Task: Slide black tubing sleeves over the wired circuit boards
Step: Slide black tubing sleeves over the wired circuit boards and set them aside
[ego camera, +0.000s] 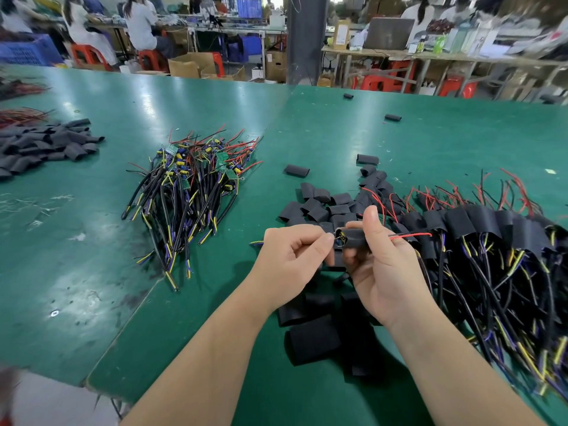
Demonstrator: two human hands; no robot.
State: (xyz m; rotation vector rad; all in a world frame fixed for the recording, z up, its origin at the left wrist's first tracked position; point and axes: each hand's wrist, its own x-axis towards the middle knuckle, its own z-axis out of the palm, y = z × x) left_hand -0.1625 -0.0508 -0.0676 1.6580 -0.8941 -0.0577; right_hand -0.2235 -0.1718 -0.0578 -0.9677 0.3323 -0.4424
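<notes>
Green workshop table holds sleeves.

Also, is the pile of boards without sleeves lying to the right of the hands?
No, the unsleeved pile lies left of the left hand; sleeved ones lie right.

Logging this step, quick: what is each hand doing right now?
Left hand: pinching the end of the wired circuit board.
Right hand: gripping the short black tubing sleeve around that board.
</notes>
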